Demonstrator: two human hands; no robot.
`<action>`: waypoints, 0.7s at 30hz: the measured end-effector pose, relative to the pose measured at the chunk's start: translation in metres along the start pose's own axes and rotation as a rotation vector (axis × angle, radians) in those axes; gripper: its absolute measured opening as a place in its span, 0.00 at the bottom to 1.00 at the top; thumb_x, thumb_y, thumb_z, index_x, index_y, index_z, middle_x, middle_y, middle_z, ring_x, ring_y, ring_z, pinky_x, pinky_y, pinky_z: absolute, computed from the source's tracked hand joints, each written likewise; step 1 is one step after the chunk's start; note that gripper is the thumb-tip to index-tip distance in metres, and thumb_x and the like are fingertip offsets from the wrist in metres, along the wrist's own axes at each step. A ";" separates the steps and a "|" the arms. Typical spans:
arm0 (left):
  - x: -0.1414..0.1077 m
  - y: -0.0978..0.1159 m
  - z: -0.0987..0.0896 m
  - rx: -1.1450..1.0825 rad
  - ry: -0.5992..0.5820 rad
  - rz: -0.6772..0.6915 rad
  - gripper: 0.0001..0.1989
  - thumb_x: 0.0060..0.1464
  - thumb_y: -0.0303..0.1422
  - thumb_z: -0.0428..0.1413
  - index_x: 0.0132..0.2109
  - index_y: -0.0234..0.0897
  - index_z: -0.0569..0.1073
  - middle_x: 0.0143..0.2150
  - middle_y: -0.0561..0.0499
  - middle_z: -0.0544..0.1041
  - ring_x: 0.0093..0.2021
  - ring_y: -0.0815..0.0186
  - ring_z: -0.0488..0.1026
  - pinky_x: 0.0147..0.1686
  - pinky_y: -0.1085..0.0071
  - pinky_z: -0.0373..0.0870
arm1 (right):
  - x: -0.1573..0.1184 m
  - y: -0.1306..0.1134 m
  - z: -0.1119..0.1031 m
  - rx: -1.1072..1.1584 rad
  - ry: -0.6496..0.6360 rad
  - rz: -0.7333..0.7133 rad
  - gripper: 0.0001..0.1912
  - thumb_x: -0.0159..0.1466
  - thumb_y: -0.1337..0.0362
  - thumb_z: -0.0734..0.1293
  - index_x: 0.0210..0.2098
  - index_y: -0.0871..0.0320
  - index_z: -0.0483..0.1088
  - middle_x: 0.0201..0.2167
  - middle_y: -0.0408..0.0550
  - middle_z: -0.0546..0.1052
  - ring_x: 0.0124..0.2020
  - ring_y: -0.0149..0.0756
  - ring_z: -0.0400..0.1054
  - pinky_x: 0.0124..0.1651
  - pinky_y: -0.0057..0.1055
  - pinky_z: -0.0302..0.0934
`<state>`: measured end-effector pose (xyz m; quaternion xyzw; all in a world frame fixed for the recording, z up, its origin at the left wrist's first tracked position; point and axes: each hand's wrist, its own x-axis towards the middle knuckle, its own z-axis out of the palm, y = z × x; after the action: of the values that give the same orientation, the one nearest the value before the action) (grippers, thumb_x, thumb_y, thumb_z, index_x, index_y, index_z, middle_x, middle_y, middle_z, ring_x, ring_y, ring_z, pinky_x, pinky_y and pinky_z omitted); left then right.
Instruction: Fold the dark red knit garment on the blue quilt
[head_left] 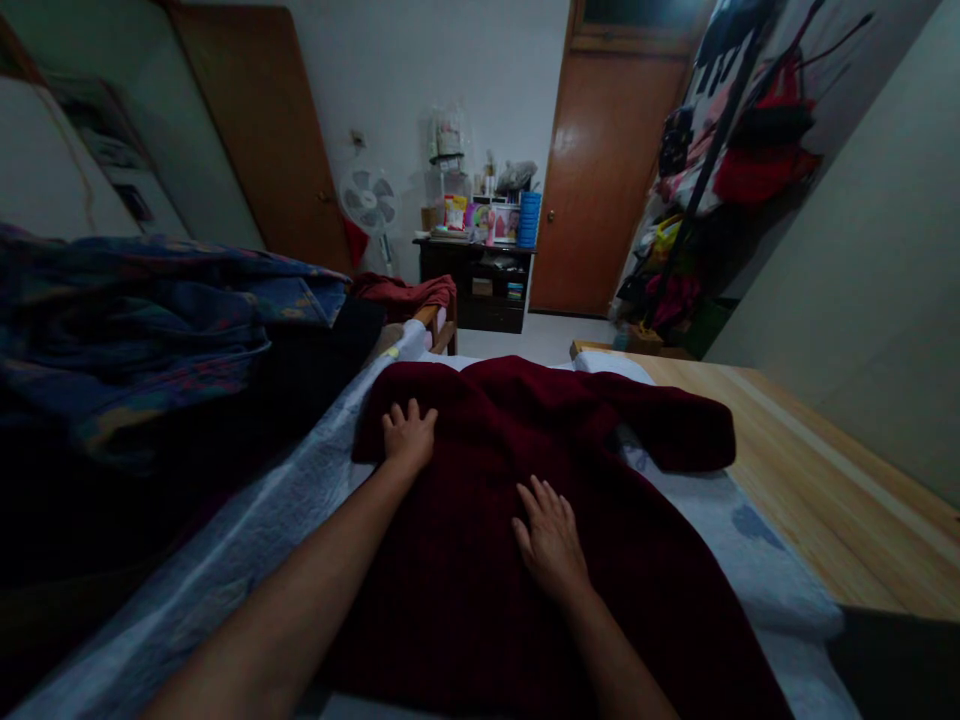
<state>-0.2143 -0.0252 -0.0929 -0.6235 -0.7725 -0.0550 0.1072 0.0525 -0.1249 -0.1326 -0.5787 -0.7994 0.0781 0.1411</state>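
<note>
the left hand (409, 438) lay with fingers spread on the upper left of the dark red garment (480, 560), pinching nothing. lower and to its right, the right hand (551, 535) rested on the garment's middle, fingers slightly parted. beneath both grips, the garment was laid out over a pale patterned cloth (757, 530).

The bottom edge of the frame cuts off my dark red garment (480, 560) and both my forearms. At far left, the patterned clothes (150, 320) run out of frame, blurred.
</note>
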 end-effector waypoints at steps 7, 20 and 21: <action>0.025 -0.031 -0.032 0.023 -0.024 0.034 0.16 0.58 0.27 0.44 0.44 0.40 0.76 0.45 0.40 0.71 0.45 0.52 0.68 0.39 0.62 0.65 | 0.000 0.000 0.000 -0.002 -0.004 0.000 0.26 0.67 0.57 0.55 0.64 0.55 0.58 0.67 0.49 0.55 0.68 0.44 0.46 0.67 0.46 0.42; 0.019 -0.060 -0.023 0.137 0.022 0.340 0.14 0.49 0.21 0.49 0.36 0.38 0.78 0.57 0.43 0.70 0.64 0.54 0.54 0.64 0.51 0.38 | 0.000 0.000 0.001 -0.005 0.005 0.011 0.26 0.67 0.58 0.57 0.63 0.54 0.58 0.67 0.48 0.57 0.67 0.43 0.48 0.67 0.46 0.42; 0.017 -0.056 -0.019 0.131 -0.016 0.335 0.14 0.49 0.22 0.50 0.37 0.38 0.78 0.59 0.43 0.68 0.65 0.53 0.52 0.64 0.50 0.38 | 0.000 0.000 0.002 -0.006 0.007 0.010 0.26 0.67 0.58 0.57 0.63 0.54 0.58 0.67 0.48 0.57 0.67 0.43 0.48 0.67 0.46 0.42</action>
<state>-0.2710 -0.0255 -0.0681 -0.7355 -0.6606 0.0194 0.1491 0.0519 -0.1251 -0.1343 -0.5833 -0.7963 0.0744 0.1420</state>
